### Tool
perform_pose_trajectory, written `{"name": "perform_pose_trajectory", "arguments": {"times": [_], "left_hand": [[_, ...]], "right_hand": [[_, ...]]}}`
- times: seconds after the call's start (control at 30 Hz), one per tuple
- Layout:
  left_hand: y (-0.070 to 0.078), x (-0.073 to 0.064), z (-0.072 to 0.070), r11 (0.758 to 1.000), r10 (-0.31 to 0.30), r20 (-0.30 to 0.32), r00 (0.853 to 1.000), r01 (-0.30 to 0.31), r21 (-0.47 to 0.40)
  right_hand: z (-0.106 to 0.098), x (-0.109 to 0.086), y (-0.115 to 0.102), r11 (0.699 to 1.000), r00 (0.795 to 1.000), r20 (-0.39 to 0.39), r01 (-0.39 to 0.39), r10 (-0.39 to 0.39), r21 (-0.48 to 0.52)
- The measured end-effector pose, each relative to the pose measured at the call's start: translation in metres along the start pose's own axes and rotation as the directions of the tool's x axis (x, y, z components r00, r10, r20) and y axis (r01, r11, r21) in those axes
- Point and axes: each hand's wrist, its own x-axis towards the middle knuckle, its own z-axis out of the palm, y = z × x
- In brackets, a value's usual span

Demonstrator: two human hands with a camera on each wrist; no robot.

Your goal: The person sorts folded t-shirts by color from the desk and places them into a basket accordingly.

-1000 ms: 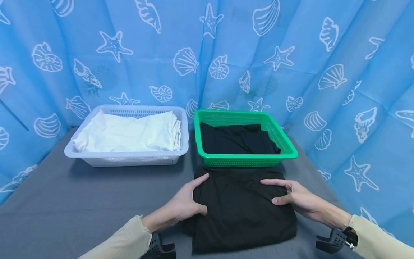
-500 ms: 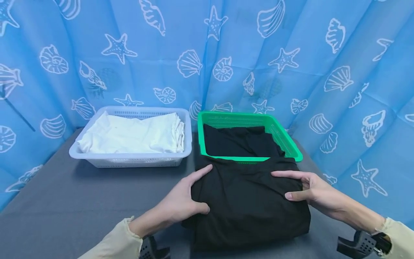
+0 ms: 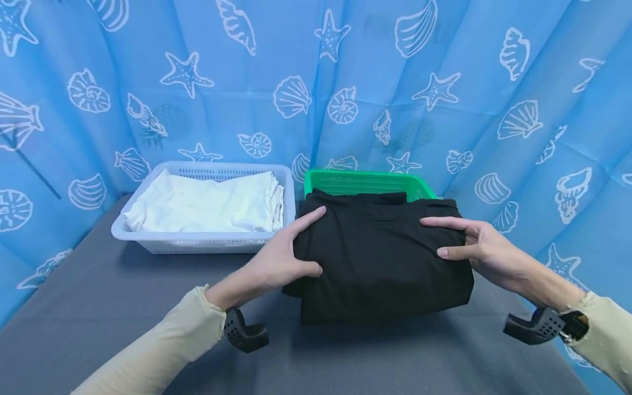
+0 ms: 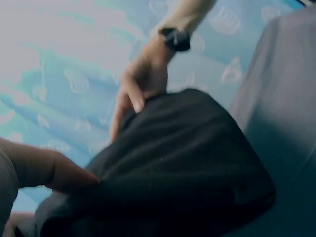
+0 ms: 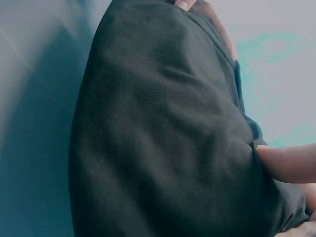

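A folded black garment (image 3: 385, 258) is held up between both hands, its near edge raised over the table. My left hand (image 3: 278, 260) grips its left side, thumb and index finger on top and the other fingers hidden beneath. On the opposite side my right hand (image 3: 494, 255) grips it the same way. In the head view the garment overlaps the front of the green basket (image 3: 365, 181). In the left wrist view the black cloth (image 4: 182, 158) spans to the right hand; in the right wrist view the cloth (image 5: 163, 113) fills the middle.
To the left of the green basket stands a white basket (image 3: 197, 236) with folded white cloth (image 3: 207, 203) in it. Both baskets rest on a grey-covered table (image 3: 222, 362). A blue curtain (image 3: 247, 66) with shell and starfish prints hangs behind.
Both hands have lifted the folded black garment off the table and moved it forward. It now covers the green basket's front rim and most of the black cloth seen inside it earlier.
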Motion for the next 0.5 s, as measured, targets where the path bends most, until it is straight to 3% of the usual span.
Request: {"name": "perform_pose_trajectory", "arguments": {"times": [0.3,0.5], "left_hand": [[0.002,0.08,-0.023,0.996,-0.061,0.002,0.998,0.061,0.062],[0.004,0.126,-0.033,0.993,-0.09,-0.056,0.994,0.094,0.075]], "right_hand": [[-0.034,0.048,-0.016,0.999,0.991,-0.133,-0.032,0.028,-0.028],[-0.055,0.081,-0.022,1.0,0.984,-0.178,-0.021,0.017,-0.02]]}}
